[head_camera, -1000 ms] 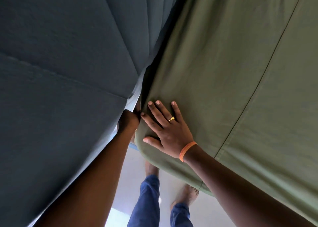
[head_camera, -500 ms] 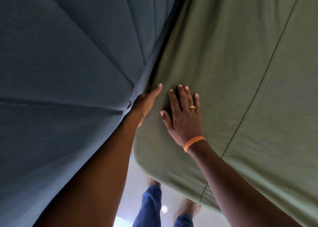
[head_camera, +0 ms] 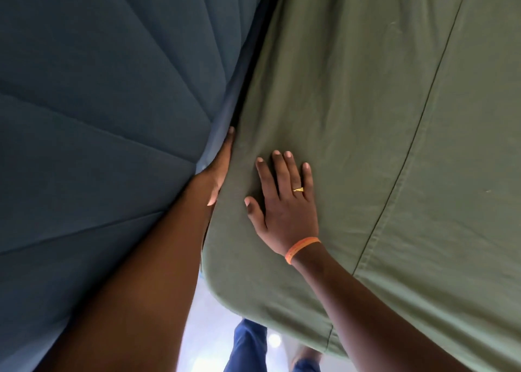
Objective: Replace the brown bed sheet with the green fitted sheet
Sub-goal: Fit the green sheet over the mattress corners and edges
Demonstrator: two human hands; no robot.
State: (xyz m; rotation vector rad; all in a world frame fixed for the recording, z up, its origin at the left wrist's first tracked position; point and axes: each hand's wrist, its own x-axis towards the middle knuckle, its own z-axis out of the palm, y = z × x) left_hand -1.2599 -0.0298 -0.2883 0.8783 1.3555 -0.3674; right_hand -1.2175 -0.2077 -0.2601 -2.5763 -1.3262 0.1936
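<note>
Green fitted sheet (head_camera: 366,146) — stretched smooth over mattress corner.

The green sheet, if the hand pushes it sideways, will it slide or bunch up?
Probably bunch a little: the green fitted sheet already shows soft wrinkles by the right hand pressing flat on it. It looks thin and floppy, not stiff. Wrapped round the mattress corner, it likely won't slide far.

One view only, from the person's head, looking steeply down and very close in on the bed's edge. The green fitted sheet (head_camera: 366,117) fills the right half, the blue padded panel (head_camera: 98,103) fills the left, and both arms reach up from the bottom of frame. Far below, blue trouser legs (head_camera: 248,346) and pale floor (head_camera: 197,329) show through the gap.
</note>
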